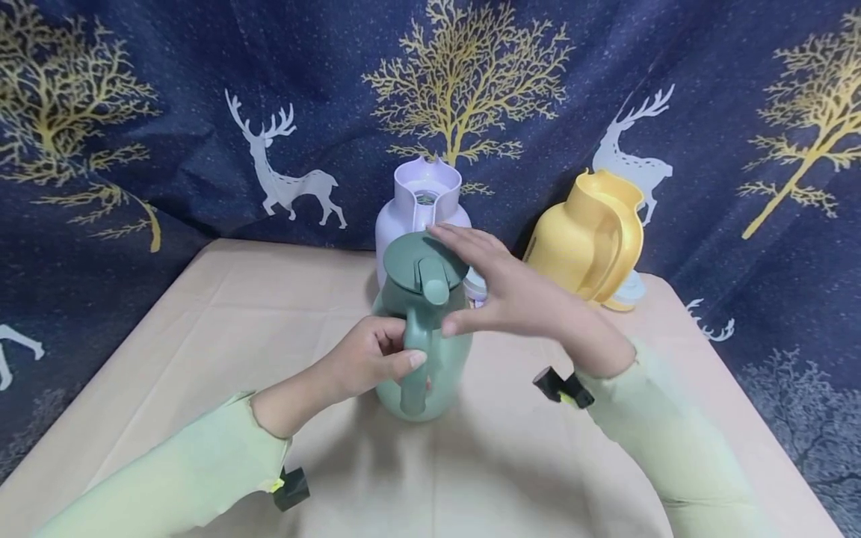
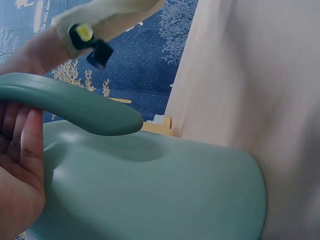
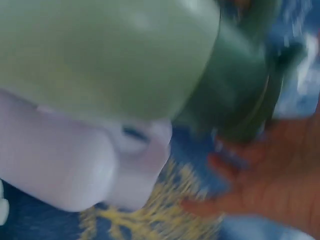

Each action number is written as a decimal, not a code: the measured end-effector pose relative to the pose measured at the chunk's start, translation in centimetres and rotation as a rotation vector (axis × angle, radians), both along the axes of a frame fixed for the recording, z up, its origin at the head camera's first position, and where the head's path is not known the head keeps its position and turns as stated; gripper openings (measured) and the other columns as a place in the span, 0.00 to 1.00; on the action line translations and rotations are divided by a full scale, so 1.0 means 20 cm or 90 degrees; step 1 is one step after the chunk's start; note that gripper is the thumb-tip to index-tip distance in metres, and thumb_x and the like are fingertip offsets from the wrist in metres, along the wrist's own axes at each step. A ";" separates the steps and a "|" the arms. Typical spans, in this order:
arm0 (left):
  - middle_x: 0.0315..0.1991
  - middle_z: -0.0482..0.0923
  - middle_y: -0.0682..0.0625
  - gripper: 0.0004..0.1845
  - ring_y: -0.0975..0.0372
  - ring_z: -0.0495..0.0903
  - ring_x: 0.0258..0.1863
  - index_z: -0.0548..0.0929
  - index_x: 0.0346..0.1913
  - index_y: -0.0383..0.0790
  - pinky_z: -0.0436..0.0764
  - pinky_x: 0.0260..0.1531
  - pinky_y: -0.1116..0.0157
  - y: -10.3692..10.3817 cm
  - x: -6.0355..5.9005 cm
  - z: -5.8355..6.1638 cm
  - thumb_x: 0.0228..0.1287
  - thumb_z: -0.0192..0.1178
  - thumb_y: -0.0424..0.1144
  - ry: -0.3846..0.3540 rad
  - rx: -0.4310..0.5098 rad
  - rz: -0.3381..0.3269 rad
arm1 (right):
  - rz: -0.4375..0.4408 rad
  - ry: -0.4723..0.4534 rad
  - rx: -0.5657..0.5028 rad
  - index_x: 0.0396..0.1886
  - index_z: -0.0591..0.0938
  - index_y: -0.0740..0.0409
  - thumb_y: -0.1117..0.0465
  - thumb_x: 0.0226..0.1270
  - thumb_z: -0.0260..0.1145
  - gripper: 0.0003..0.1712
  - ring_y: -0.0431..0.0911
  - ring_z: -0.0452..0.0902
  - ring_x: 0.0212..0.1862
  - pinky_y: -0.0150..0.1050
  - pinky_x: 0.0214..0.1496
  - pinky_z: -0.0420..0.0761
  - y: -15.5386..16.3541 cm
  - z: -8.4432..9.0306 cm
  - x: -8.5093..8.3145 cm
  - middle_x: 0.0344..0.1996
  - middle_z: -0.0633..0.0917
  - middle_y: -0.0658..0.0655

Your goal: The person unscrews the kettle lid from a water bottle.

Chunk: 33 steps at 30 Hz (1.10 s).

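Dark blue cloth (image 1: 175,149) printed with gold trees and white deer hangs behind and around a table covered in a pale beige cloth (image 1: 222,329), a plain ground against which the three jugs stand out. Near the middle of the table stands the green thermos jug (image 1: 422,336), upright, its handle turned toward the person so that it falls straight into the left hand (image 1: 366,359). That hand has its fingers curled round the handle (image 1: 418,359) with the thumb laid across the front, a grip that judges to steady the jug against twisting; the left wrist view shows the same palm (image 2: 20,170) tucked between the handle (image 2: 75,107) and the jug's rounded body (image 2: 150,190). The right hand (image 1: 518,291) lies over the dark green lid (image 1: 422,263) with fingers stretched out and loosely spread, fingertips at the far rim and thumb near the lid's front knob, cupping the lid without a firm pinch as far as the head view shows; the right wrist view is blurred, showing only a palm (image 3: 270,185) beside the lid (image 3: 235,95). Just behind the green jug, close enough that it may touch, stands a lilac jug (image 1: 420,205) without a lid, its mouth open. Well to the right near the backdrop, a yellow jug (image 1: 592,239) is tilted, leaning over a small white object that cannot be made out. Both arms wear pale green sleeves (image 1: 181,478), each with a small black clip at the cuff.
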<state>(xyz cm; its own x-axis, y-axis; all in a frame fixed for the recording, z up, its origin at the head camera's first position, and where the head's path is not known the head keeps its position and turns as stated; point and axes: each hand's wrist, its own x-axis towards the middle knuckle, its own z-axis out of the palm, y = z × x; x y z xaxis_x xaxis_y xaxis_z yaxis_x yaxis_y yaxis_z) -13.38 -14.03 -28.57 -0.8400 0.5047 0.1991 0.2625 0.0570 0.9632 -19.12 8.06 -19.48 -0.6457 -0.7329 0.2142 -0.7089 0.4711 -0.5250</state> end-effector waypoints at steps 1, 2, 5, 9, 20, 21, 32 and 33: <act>0.29 0.83 0.27 0.20 0.70 0.84 0.26 0.77 0.32 0.20 0.82 0.27 0.67 0.00 0.00 0.00 0.60 0.61 0.40 0.003 0.000 -0.002 | -0.028 0.017 -0.002 0.77 0.60 0.54 0.18 0.44 0.60 0.67 0.57 0.50 0.78 0.60 0.78 0.53 -0.02 -0.01 0.03 0.77 0.60 0.60; 0.29 0.84 0.28 0.20 0.70 0.84 0.26 0.77 0.32 0.20 0.83 0.27 0.67 0.00 0.00 0.00 0.60 0.61 0.41 0.006 -0.001 -0.003 | -0.054 0.033 -0.005 0.76 0.62 0.55 0.22 0.48 0.63 0.62 0.56 0.51 0.78 0.58 0.78 0.55 -0.03 -0.01 0.06 0.76 0.62 0.59; 0.29 0.84 0.28 0.20 0.69 0.85 0.27 0.78 0.32 0.20 0.83 0.27 0.66 0.00 0.00 0.00 0.60 0.61 0.41 0.008 0.001 -0.009 | -0.101 0.048 -0.039 0.72 0.69 0.55 0.40 0.59 0.71 0.45 0.53 0.55 0.77 0.54 0.78 0.58 -0.07 -0.03 0.10 0.75 0.66 0.57; 0.29 0.83 0.27 0.20 0.69 0.86 0.27 0.77 0.32 0.19 0.83 0.28 0.67 0.00 0.00 0.00 0.61 0.61 0.41 -0.004 0.006 -0.010 | -0.045 0.056 -0.098 0.70 0.71 0.58 0.53 0.61 0.70 0.38 0.52 0.57 0.76 0.53 0.77 0.61 -0.06 -0.07 0.04 0.73 0.68 0.59; 0.29 0.84 0.29 0.24 0.69 0.86 0.28 0.77 0.33 0.19 0.83 0.28 0.67 0.00 0.00 0.00 0.61 0.63 0.44 -0.014 0.018 -0.014 | 0.221 -0.202 -0.075 0.76 0.60 0.60 0.60 0.63 0.59 0.41 0.46 0.44 0.81 0.51 0.75 0.58 0.04 -0.03 -0.21 0.80 0.53 0.53; 0.29 0.85 0.29 0.24 0.69 0.86 0.28 0.77 0.33 0.19 0.83 0.28 0.67 0.00 0.00 -0.01 0.61 0.63 0.44 -0.015 0.018 -0.015 | 0.216 -0.212 -0.074 0.76 0.59 0.59 0.62 0.62 0.57 0.41 0.45 0.42 0.81 0.51 0.75 0.57 0.05 -0.03 -0.21 0.80 0.52 0.52; 0.29 0.83 0.26 0.18 0.69 0.86 0.28 0.76 0.31 0.20 0.83 0.29 0.67 0.00 0.00 0.00 0.61 0.59 0.38 -0.011 -0.002 -0.013 | -0.158 -0.004 -0.122 0.71 0.71 0.47 0.41 0.59 0.71 0.41 0.51 0.65 0.71 0.52 0.71 0.68 -0.06 -0.09 0.05 0.71 0.73 0.52; 0.29 0.83 0.26 0.18 0.69 0.86 0.28 0.76 0.31 0.20 0.83 0.28 0.67 0.00 0.00 0.00 0.61 0.60 0.39 -0.009 -0.003 -0.013 | -0.169 0.002 -0.132 0.69 0.73 0.48 0.48 0.59 0.74 0.39 0.50 0.68 0.69 0.51 0.69 0.70 -0.07 -0.09 0.05 0.69 0.74 0.53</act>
<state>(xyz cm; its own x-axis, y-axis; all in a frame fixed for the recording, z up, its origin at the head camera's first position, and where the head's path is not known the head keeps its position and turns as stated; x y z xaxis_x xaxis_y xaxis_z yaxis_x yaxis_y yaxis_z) -13.44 -14.05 -28.57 -0.8324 0.5223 0.1852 0.2504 0.0563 0.9665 -18.08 6.72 -21.36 -0.8073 -0.4801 0.3432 -0.5774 0.5224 -0.6274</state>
